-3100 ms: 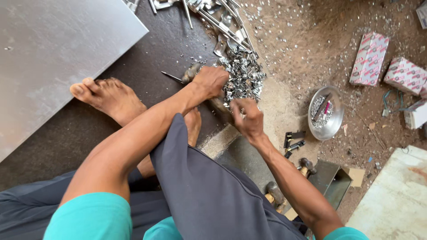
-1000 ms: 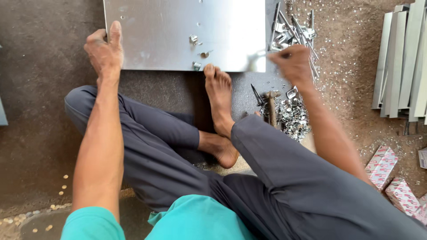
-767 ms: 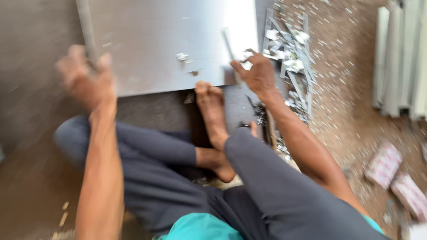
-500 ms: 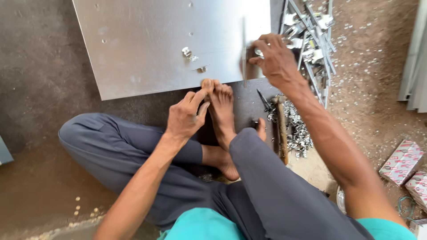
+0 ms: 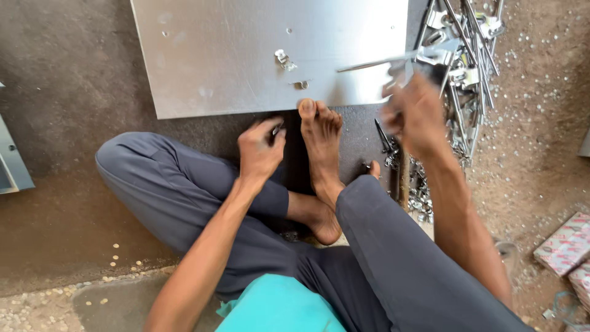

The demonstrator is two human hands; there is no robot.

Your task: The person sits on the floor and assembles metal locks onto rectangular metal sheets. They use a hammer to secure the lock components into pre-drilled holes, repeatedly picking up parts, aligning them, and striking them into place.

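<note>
I sit on the floor with a large bare metal sheet lying in front of me. My bare foot has its toes at the sheet's near edge. Just left of the toes, my left hand has its fingers pinched on a small dark piece. My right hand is blurred at the sheet's right near corner, closed on a thin metal strip that reaches left over the sheet. Two small metal clips lie on the sheet.
A heap of shiny metal brackets and rods lies on the right, with scraps trailing down beside my leg. Patterned small boxes sit at the lower right. A grey metal part shows at the left edge.
My left hand has lifted off my toes and now pinches a small piece beside them. My right hand has moved right and down off the sheet's edge, holding the strip.
</note>
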